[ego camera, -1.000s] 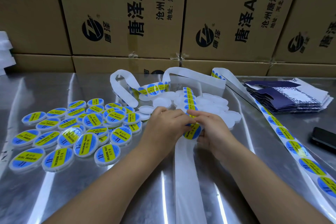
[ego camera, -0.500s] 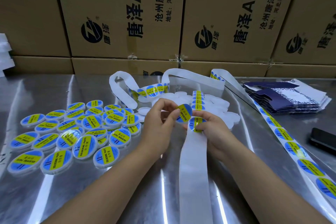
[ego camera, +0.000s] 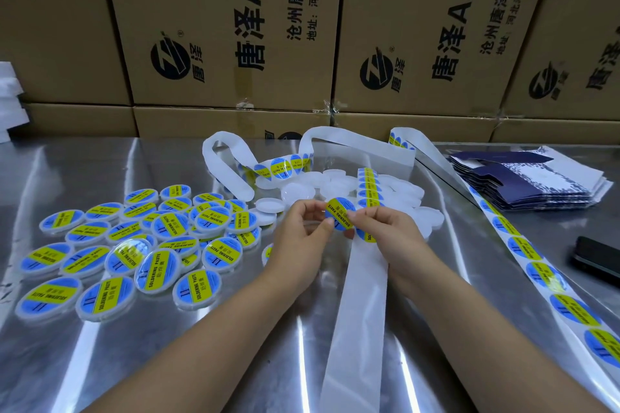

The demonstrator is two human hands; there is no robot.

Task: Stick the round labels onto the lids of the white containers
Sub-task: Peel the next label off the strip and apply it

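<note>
Hands meet mid-table: the left hand (ego camera: 302,235) and right hand (ego camera: 385,235) each pinch an edge of one round blue-and-yellow label (ego camera: 339,214), held over the white backing strip (ego camera: 359,295) that runs to six o'clock. Plain white round containers (ego camera: 335,184) sit at twelve, and labelled containers (ego camera: 134,245) crowd nine on the shiny metal table (ego camera: 100,362).

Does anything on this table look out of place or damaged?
Nothing looks damaged or spilled. Only untidy: the labelled containers lie in a loose heap at the left, some tilted on their neighbours, and the empty backing strip trails loosely across the table.
</note>
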